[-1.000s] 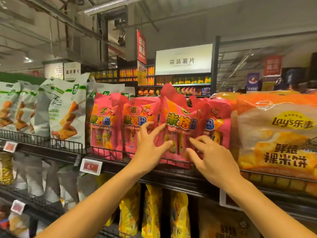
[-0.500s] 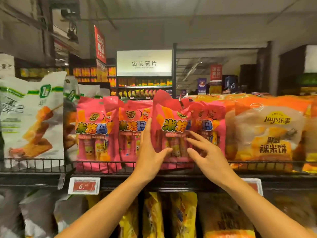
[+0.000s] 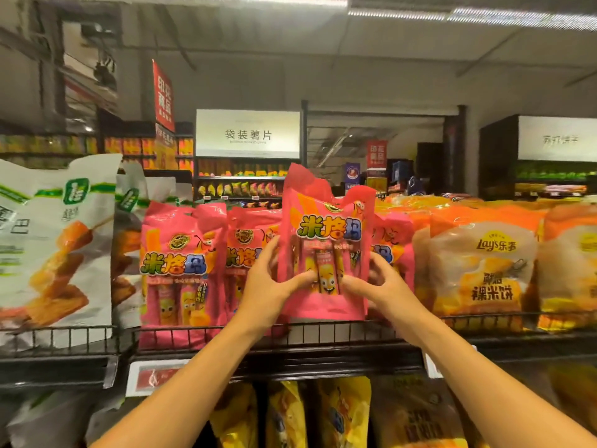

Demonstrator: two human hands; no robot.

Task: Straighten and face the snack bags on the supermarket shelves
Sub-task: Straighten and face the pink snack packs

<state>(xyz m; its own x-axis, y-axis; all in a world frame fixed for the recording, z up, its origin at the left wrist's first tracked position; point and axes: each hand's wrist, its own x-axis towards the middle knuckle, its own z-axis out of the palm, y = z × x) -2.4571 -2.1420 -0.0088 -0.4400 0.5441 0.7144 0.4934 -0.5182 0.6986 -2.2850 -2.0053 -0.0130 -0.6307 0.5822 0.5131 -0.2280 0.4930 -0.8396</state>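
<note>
Both hands, left (image 3: 269, 287) and right (image 3: 382, 286), pinch the pink bag (image 3: 326, 253), lifted above the rail (image 3: 323, 331); next, seat it upright behind the rail

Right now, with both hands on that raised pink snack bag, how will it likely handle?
The pink snack bag probably flops: its top edge is crumpled. Likely light, since the left hand and right hand lift it by pinching. Glossy film may slip.

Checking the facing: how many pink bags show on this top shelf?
4: one held up by both hands, one at the row's left, one behind the left hand, one partly hidden behind the right hand. More may sit behind.
</note>
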